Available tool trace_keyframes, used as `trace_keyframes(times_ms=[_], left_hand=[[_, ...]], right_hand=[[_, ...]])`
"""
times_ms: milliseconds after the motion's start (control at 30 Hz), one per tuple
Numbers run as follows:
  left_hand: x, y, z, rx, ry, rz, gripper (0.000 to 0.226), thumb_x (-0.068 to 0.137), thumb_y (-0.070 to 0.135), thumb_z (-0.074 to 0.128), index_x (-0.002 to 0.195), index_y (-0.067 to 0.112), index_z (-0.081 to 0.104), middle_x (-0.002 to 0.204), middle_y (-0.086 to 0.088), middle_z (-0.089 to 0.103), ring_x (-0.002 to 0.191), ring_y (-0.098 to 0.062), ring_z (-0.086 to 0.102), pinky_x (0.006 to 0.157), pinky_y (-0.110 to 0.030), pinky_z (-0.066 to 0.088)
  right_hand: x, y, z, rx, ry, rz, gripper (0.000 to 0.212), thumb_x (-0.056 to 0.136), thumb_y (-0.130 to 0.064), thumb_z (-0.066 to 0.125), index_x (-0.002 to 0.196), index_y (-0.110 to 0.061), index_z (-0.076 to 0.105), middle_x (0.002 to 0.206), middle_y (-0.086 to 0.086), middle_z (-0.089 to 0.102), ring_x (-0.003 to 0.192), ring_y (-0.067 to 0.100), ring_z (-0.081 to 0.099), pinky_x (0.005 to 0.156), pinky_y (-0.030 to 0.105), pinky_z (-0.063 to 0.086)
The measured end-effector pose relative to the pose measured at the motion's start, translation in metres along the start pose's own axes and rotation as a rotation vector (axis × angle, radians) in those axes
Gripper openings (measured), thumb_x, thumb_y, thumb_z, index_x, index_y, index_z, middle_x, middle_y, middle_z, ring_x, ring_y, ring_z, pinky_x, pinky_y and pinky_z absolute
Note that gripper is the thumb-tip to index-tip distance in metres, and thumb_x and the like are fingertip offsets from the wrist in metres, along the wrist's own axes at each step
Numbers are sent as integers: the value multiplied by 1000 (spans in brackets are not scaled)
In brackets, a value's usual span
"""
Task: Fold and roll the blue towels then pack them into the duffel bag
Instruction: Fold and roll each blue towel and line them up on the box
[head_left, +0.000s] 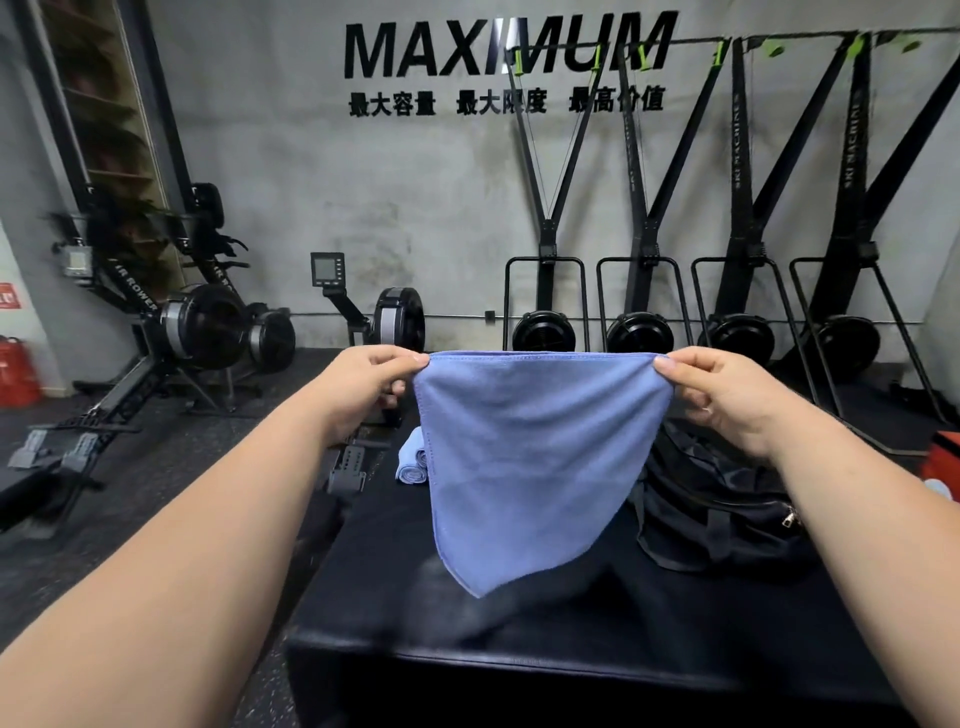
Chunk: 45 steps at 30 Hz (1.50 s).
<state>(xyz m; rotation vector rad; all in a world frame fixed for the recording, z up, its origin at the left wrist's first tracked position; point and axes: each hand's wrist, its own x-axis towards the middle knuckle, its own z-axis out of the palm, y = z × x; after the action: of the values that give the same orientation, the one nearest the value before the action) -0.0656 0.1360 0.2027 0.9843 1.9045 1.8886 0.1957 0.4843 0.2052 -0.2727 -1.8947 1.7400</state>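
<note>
A blue towel (530, 457) hangs in the air in front of me, stretched along its top edge, its lower corner dangling just above the black box top (545, 618). My left hand (371, 384) pinches the towel's upper left corner. My right hand (727, 395) pinches the upper right corner. Behind the towel at the left, two rolled blue towels (412, 460) lie on the box, partly hidden. The black duffel bag (727, 509) sits on the box at the right, below my right hand.
Rowing machines (171, 343) stand on the floor at the left, several ski machines (639, 322) line the back wall. A red container (943, 467) is at the right edge, a red canister (18, 371) at the far left.
</note>
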Motion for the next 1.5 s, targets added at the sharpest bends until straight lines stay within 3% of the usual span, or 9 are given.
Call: trace_keyframes(times_ms=[200, 400, 533, 700, 933, 1133, 1233, 1333, 1500], left_hand=[[-15, 10, -5, -209, -276, 6, 15, 100, 25, 63, 87, 19, 68, 70, 9, 45, 61, -7, 39, 61, -20, 41], [-6, -46, -4, 209, 13, -158, 14, 94, 31, 78, 95, 17, 82, 78, 3, 68, 68, -14, 48, 65, -28, 39], [-12, -114, 18, 453, 149, -262, 22, 89, 27, 79, 76, 11, 73, 70, 4, 62, 62, -13, 47, 60, -25, 39], [-19, -176, 52, 430, 221, -339, 21, 89, 13, 70, 68, 10, 73, 65, -2, 75, 49, -14, 55, 62, -29, 52], [-4, -214, 76, 70, 404, -402, 12, 95, 13, 69, 92, 2, 72, 79, -9, 79, 63, -28, 74, 88, -56, 62], [24, -226, 87, -2, 489, -370, 7, 97, 14, 67, 97, 10, 73, 84, -2, 81, 72, -29, 78, 93, -51, 62], [37, -231, 94, -17, 323, -371, 36, 102, 19, 66, 138, 12, 62, 126, -2, 75, 105, -23, 77, 95, -35, 56], [30, -252, 106, 289, 34, -381, 70, 105, 34, 61, 164, 16, 28, 162, -5, 45, 145, -22, 49, 116, -36, 41], [-25, -304, 140, 1187, -238, -200, 70, 107, 61, 29, 165, 21, 23, 175, -9, 14, 161, -28, 10, 129, -44, 14]], right_hand=[[-2, -3, -5, 240, -120, 11, 15, 90, -27, 68, 96, -14, 65, 66, -8, 48, 46, 1, 32, 45, 16, 20], [-1, 44, -3, 1, -4, 175, 16, 83, -34, 84, 90, -23, 75, 79, -6, 64, 68, 8, 51, 64, 25, 38], [-15, 109, 5, -366, 72, 306, 13, 87, -25, 84, 88, -15, 77, 56, -7, 53, 52, 10, 35, 45, 21, 27], [-25, 182, 26, -335, 222, 388, 12, 93, -17, 77, 90, -7, 73, 68, 10, 71, 44, 15, 45, 43, 20, 27], [-11, 217, 45, -198, 439, 359, 8, 97, -18, 71, 93, -10, 69, 80, 10, 79, 62, 23, 74, 56, 30, 51], [22, 231, 49, -238, 492, 301, 10, 94, -22, 73, 91, -12, 71, 77, 2, 79, 73, 23, 79, 81, 45, 64], [42, 238, 47, -315, 436, 325, 29, 85, -45, 74, 104, -23, 70, 91, -6, 80, 90, 18, 78, 94, 49, 60], [41, 250, 61, -531, 192, 423, 67, 93, -49, 68, 151, -22, 48, 146, 1, 62, 133, 25, 60, 117, 43, 42], [-20, 306, 99, -1176, -123, 329, 71, 106, -60, 36, 163, -19, 28, 174, 8, 17, 160, 26, 13, 128, 41, 13]])
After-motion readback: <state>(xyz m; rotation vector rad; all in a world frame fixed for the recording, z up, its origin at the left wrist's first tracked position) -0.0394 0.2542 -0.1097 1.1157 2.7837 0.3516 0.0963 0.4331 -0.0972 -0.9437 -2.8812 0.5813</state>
